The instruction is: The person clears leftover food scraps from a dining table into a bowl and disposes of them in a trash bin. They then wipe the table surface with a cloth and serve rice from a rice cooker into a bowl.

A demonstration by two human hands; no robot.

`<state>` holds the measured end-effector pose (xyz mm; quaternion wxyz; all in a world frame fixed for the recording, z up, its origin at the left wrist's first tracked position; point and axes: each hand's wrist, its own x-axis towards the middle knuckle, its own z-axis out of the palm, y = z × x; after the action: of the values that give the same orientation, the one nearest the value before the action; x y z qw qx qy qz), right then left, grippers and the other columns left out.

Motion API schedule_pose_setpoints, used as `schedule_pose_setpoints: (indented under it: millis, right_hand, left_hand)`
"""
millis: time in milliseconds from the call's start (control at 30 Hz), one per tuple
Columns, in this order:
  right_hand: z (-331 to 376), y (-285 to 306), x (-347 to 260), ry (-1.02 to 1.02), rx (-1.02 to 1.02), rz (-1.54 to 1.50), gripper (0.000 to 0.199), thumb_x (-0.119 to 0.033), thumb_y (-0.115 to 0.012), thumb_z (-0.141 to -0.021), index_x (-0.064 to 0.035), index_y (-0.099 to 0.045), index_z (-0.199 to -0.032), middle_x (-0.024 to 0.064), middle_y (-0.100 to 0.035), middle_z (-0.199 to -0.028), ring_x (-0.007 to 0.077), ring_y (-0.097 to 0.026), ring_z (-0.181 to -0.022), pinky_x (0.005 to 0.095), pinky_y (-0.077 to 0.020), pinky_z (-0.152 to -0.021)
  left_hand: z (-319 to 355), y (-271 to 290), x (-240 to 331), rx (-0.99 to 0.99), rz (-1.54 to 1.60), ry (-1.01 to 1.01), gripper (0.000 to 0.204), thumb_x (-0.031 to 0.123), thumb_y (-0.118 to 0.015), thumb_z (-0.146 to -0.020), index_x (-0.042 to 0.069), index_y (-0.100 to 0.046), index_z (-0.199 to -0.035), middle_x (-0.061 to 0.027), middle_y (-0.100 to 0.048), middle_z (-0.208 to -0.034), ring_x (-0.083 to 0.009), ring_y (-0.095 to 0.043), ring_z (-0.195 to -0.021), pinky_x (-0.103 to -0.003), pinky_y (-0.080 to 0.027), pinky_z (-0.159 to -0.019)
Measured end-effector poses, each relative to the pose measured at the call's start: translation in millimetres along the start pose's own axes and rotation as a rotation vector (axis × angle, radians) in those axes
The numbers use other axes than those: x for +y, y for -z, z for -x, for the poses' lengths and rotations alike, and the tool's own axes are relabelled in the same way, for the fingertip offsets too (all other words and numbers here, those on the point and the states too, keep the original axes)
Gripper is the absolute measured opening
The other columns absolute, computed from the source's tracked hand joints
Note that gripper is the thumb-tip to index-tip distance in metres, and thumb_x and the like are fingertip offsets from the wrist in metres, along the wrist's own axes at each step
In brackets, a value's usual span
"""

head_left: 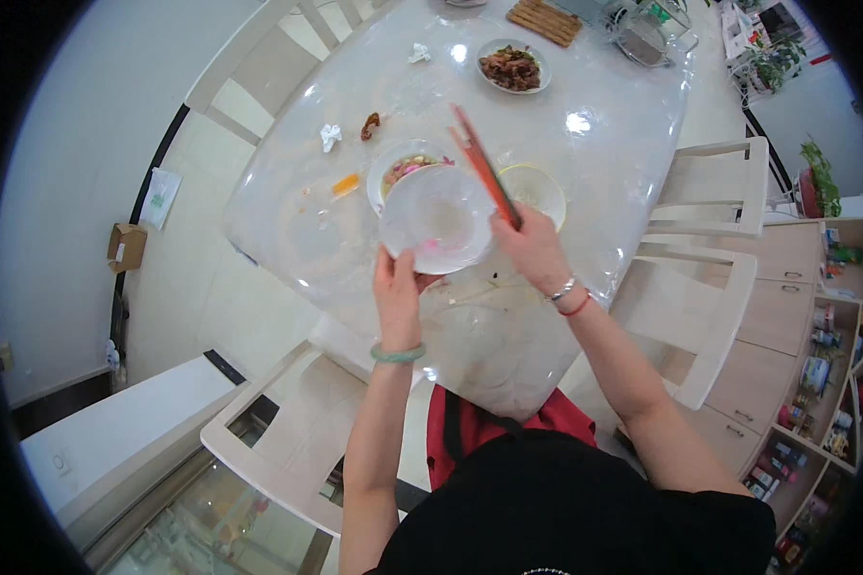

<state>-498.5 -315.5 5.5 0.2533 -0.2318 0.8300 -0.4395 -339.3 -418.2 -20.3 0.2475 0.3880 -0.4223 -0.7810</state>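
My left hand [399, 287], a green bangle at its wrist, grips the near rim of a white bowl [441, 225]. The bowl is tilted and holds a small pink bit. In my right hand [532, 247] is a bundle of red chopsticks [486, 168], pointing away and to the left, with a dark end by the fingers. Partly behind the bowl lies a white plate [376, 182] with food scraps [405, 171]. A clear, yellow-rimmed bowl [542, 192] stands just beyond my right hand, partly covered by it.
Farther off are a plate of brown food [510, 67], a slatted wooden mat [545, 21] and a glass pitcher [645, 36]. Crumpled tissues [331, 137], a brown scrap [370, 126] and an orange piece [346, 185] lie leftward. White chairs [708, 192] flank the plastic-covered table [585, 153].
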Motion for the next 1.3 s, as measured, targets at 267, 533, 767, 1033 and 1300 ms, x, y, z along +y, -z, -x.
schedule_pose_setpoints:
  millis: [267,533,767,1033,1300]
  right_hand:
    - [-9,80,52,-0.174,0.115,0.004,0.029,-0.023,-0.057,-0.082,0.0064,-0.056,-0.079,0.0171,-0.052,-0.060,0.0217,-0.049,-0.054,0.0372,-0.0426,-0.056]
    - [-18,74,93,-0.186,0.169,-0.034,0.030,-0.024,-0.059,-0.080,0.0062,-0.057,-0.076,0.0175,-0.053,-0.059,0.0219,-0.049,-0.054,0.0372,-0.0429,-0.056]
    - [-23,76,99,-0.202,0.105,-0.011,0.043,-0.037,-0.064,-0.084,0.0043,-0.056,-0.074,0.0136,-0.057,-0.062,0.0200,-0.051,-0.055,0.0360,-0.0431,-0.056]
    - [-36,78,99,-0.335,0.164,-0.464,0.047,-0.046,-0.063,-0.089,0.0006,-0.056,-0.096,0.0059,-0.062,-0.081,0.0057,-0.038,-0.036,0.0241,-0.0312,-0.033]
    - [-57,61,123,-0.708,-0.077,-0.750,0.052,-0.060,-0.056,-0.088,-0.0103,-0.048,-0.074,-0.0045,-0.036,-0.056,0.0078,-0.032,-0.038,0.0271,-0.0278,-0.035]
  left_hand:
    - [-34,-84,-41,-0.179,-0.088,0.023,0.036,0.010,-0.039,-0.095,0.001,-0.047,-0.129,-0.0099,-0.064,-0.103,-0.0186,-0.068,-0.079,-0.032,-0.061,-0.062]
    - [-54,-99,-58,-0.142,-0.495,-0.140,0.033,0.008,-0.040,-0.092,-0.003,-0.054,-0.120,-0.0098,-0.056,-0.091,-0.0182,-0.067,-0.073,-0.029,-0.059,-0.054]
    - [-55,-97,-55,-0.131,-0.393,-0.017,0.046,0.009,-0.047,-0.090,0.007,-0.047,-0.136,-0.0117,-0.041,-0.100,-0.0160,-0.058,-0.062,-0.027,-0.054,-0.047]
    - [-78,-78,-62,-0.104,-0.675,-0.099,0.062,0.024,-0.054,-0.090,0.020,-0.032,-0.148,-0.0074,-0.047,-0.125,-0.0180,-0.051,-0.114,-0.038,-0.048,-0.086]
    - [-89,-87,-64,-0.199,0.045,0.384,0.066,0.066,-0.038,-0.092,0.019,-0.046,-0.139,-0.0009,-0.052,-0.134,-0.0174,-0.051,-0.120,-0.043,-0.045,-0.094]
